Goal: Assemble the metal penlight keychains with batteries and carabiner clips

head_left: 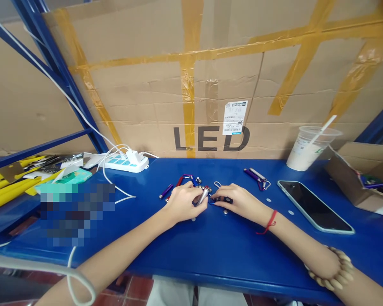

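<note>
A blue tabletop (210, 250) runs across the view, backed by a wall of flattened cardboard (147, 97) criss-crossed with yellow tape and printed with the letters LED. Blue shelf posts rise behind on the far left.

The person's 2 bare hands meet at the middle of the table, almost touching. The left hand (185, 203) is closed around a small silver torch (203, 196), which sticks out between its fingers and tilts toward the other hand. The right hand (239, 202) has its fingertips pinched on a small dark part (222, 199), which lies on the table just beside the torch's lower end. A red string (269, 222) circles the right wrist, and a beaded bracelet (332, 272) sits farther up that arm.

Just beyond the left hand lie a red torch (179, 181) and a purple torch (166, 191). Beyond the right hand, a little apart, lie 2 more purple torches (256, 174) with a clip. Small silver discs (225, 211) are scattered near both hands.

To the right of the right hand, a phone (314, 207) lies face up with a dark screen. Beyond it, against the cardboard, stands a plastic cup (308, 151) with a straw. Farther right is an open cardboard box (351, 182).

Beyond and to the left of the left hand, a white power strip (126, 162) lies with plugs and white cables. Well to the left of it lie yellow strips (6, 189).
</note>
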